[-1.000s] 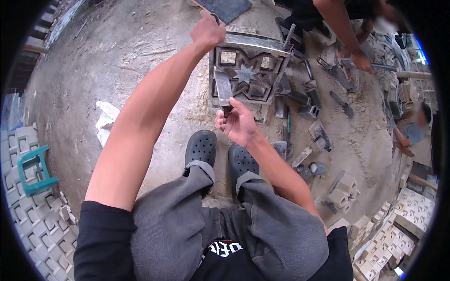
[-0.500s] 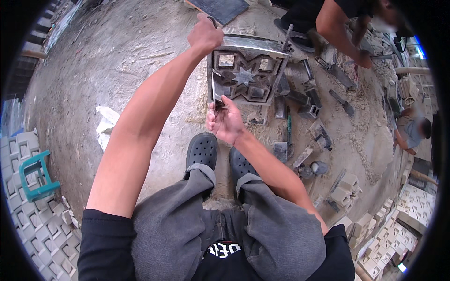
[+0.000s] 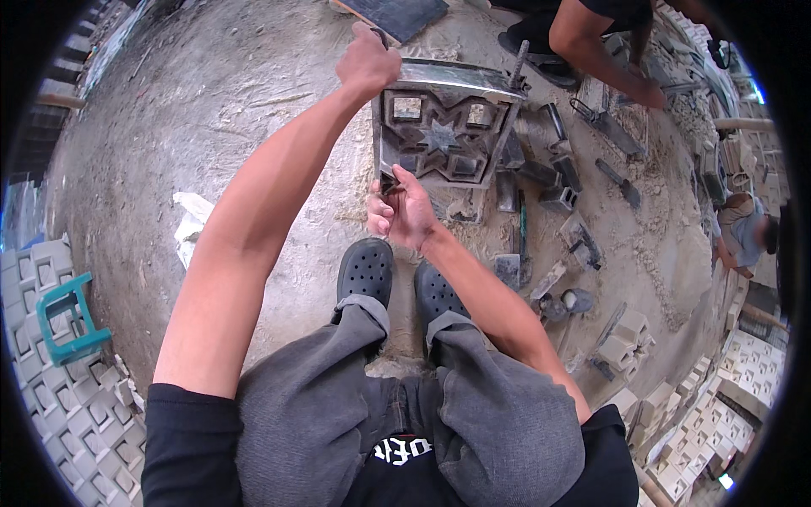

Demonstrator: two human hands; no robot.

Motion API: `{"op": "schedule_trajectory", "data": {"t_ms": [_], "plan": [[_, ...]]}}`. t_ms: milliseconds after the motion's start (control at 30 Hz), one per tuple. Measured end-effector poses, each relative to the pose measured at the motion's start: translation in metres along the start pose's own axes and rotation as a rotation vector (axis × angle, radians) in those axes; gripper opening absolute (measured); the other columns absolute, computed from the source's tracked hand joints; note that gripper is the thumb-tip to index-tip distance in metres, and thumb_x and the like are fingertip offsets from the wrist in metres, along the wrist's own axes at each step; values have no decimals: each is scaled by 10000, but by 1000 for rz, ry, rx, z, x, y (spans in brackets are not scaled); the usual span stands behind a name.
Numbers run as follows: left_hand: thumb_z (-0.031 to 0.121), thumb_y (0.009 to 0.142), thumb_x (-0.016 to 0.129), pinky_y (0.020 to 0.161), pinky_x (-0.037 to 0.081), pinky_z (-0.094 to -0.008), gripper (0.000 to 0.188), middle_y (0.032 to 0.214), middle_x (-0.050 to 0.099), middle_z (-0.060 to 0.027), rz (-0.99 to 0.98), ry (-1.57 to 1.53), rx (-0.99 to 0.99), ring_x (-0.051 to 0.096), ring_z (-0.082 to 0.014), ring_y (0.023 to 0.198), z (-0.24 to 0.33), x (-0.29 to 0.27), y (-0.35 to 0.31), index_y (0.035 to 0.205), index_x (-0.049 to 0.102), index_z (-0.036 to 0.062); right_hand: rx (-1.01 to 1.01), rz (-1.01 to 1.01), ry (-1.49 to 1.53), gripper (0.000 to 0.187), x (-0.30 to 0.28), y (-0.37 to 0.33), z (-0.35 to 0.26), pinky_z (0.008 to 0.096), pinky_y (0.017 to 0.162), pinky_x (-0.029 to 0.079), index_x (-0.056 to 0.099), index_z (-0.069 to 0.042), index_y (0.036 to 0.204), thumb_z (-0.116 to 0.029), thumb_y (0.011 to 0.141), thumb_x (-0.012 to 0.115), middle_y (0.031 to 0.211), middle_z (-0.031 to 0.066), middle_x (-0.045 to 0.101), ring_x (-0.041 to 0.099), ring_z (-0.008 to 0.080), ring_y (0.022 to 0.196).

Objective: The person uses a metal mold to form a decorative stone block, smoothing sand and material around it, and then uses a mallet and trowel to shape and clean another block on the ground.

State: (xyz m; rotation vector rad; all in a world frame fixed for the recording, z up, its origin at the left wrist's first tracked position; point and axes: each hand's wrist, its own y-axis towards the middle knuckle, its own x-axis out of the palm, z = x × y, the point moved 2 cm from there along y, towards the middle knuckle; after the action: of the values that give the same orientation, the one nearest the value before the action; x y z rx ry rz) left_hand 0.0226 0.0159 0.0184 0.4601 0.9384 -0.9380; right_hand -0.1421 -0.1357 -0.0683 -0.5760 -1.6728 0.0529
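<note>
A square metal mould frame [image 3: 460, 76] with a star-and-cutout pattern inside stands tilted above the dusty ground in front of my feet. My left hand [image 3: 369, 63] is closed round its far left corner; the fingertips are partly hidden. At the near left corner, my right hand [image 3: 405, 211] has its fingers curled under and its thumb pressed against the metal edge. A threaded rod [image 3: 520, 63] sticks up from the frame's far right corner. Below the near edge, a pale dusty slab [image 3: 465, 207] partly shows.
Metal blocks, a trowel [image 3: 619, 182] and cups [image 3: 576, 301] lie to the right. A co-worker's arm [image 3: 604, 63] reaches in at the far right. A dark board [image 3: 401, 17] lies beyond my left hand. At left are a teal stool [image 3: 72, 346] and stacked patterned blocks [image 3: 63, 414].
My right hand has shifted slightly to the left and away from me along the mould's corner. My left hand stays put. The co-worker's arm has moved a little leftward.
</note>
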Motion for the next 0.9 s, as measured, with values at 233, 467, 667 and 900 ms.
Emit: {"op": "schedule_trajectory", "data": {"t_ms": [233,467,667,900], "plan": [[254,789,608,886,477,-463,514,1045,656,-249,-10,7,-10,636,-392,1011,2,0,-2,1162,391,-25,-26,56,-17,536,-6,4,-6,310,527,364,489,-125,821,-613,956,315,560,-7,360,438,179,491],[252,786,611,895,475,-460,522,1036,658,-257,6,25,16,637,-390,1014,3,-1,0,1169,395,-29,2,576,-494,649,2,23,-18,318,528,458,487,-51,881,-681,926,342,609,84,532,578,226,540],[256,787,602,892,475,-462,513,1034,659,-255,10,5,22,637,-389,1011,-1,1,5,1168,398,-22,-632,670,-1636,535,5,2,-31,439,527,491,598,53,815,-477,883,623,645,180,642,648,337,574],[273,793,603,885,476,-466,513,1032,662,-247,16,-10,46,638,-388,1009,-3,-1,-3,1164,399,-17,-653,885,-2007,505,12,5,-52,470,502,488,602,-34,716,-506,893,571,600,189,627,646,376,583]]}}
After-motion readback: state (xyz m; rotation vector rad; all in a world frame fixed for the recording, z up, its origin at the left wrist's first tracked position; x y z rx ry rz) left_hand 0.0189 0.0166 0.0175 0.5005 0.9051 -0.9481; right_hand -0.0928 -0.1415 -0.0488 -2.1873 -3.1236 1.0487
